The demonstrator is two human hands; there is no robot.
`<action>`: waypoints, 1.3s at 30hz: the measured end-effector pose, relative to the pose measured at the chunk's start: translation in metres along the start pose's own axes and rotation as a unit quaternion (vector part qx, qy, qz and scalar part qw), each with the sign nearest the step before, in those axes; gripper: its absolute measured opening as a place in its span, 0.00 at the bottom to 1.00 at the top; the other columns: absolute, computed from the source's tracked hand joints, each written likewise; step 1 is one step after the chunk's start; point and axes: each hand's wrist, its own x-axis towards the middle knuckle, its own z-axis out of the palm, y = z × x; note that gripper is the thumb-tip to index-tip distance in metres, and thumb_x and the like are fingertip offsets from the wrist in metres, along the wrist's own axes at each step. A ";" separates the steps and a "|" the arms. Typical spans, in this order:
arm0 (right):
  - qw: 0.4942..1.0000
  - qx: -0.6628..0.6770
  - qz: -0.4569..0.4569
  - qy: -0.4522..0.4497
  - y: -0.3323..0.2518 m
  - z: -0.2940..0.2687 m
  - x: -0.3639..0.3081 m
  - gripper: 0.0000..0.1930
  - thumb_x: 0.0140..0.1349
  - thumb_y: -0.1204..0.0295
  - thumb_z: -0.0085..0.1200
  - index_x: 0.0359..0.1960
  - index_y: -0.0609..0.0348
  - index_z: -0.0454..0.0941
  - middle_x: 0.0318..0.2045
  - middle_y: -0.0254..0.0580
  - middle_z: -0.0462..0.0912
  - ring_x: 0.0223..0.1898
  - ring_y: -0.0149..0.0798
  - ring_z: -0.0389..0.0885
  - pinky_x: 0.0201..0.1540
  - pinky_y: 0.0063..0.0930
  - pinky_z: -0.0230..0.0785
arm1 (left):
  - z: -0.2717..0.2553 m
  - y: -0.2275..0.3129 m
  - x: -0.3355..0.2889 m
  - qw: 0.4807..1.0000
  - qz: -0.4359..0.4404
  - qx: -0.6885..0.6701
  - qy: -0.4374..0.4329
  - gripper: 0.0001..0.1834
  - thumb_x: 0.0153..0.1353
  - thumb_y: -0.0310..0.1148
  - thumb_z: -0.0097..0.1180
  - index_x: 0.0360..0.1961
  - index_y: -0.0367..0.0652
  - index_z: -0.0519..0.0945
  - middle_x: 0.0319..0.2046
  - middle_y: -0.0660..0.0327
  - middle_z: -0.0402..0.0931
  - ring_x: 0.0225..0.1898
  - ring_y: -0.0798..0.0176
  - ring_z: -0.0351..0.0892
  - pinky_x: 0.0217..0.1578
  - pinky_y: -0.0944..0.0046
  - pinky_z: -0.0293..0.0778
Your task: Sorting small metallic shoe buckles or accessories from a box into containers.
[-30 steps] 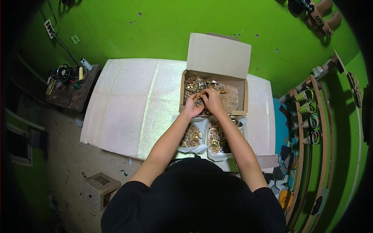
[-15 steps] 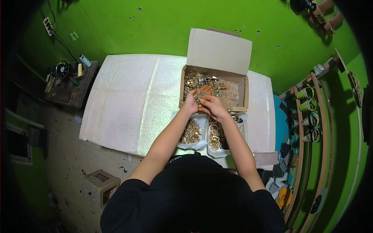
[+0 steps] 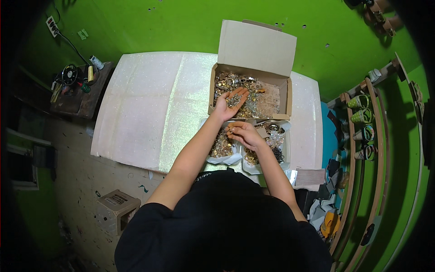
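Note:
Palm up, my left hand [image 3: 228, 103] is over the cardboard box [image 3: 286, 97], fingers stretched out, with small shiny metal pieces [image 3: 234, 100] lying in its palm. Closer to me, my right hand [image 3: 246, 134] is over the plastic-lined left tray [image 3: 225, 160]. Its thumb and fingers are pinched together; whatever is between them is too small to make out. Gold and silver pieces [image 3: 220, 146] heap up in that tray. Beside it, partly under my right wrist, the right tray [image 3: 253, 171] holds buckles, clear bits and dark bits. Mixed metal fittings [image 3: 229, 80] fill the box's left side.
The box's raised lid [image 3: 257, 47] leans toward the green wall. A glittery white sheet [image 3: 136, 109] covers the table. Striped material [image 3: 310, 177] lies at its right edge, near a wooden rack [image 3: 360, 181] of sandals. A stool [image 3: 118, 206] stands on the floor at left.
My right hand has left my left palm and come back toward me, over the left tray. The left hand stays over the box, palm now in fuller view. The view has tilted slightly.

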 end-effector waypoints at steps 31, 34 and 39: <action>0.772 -0.591 -0.217 0.086 -0.012 0.036 -0.017 0.10 0.44 0.79 0.47 0.31 0.62 0.74 0.25 0.43 0.72 0.24 0.35 0.71 0.30 0.24 0.64 | 0.001 0.000 -0.001 1.000 0.003 0.012 0.003 0.24 0.61 0.37 0.20 0.42 0.27 0.65 0.46 0.44 0.62 0.52 0.50 0.62 0.48 0.58 0.68; 0.733 -0.594 -0.299 0.142 -0.029 0.032 -0.007 0.09 0.44 0.78 0.48 0.30 0.61 0.75 0.24 0.44 0.71 0.24 0.38 0.71 0.30 0.27 0.64 | 0.008 -0.003 -0.004 1.000 -0.006 0.018 0.002 0.25 0.61 0.38 0.21 0.43 0.28 0.66 0.47 0.46 0.63 0.52 0.52 0.62 0.50 0.57 0.65; 0.691 -0.617 -0.313 0.208 -0.049 0.032 0.017 0.12 0.46 0.72 0.51 0.33 0.64 0.73 0.30 0.51 0.72 0.33 0.50 0.73 0.36 0.36 0.65 | 0.001 -0.003 -0.002 0.992 0.024 0.123 0.021 0.27 0.61 0.41 0.18 0.48 0.32 0.64 0.49 0.49 0.63 0.54 0.55 0.60 0.55 0.57 0.55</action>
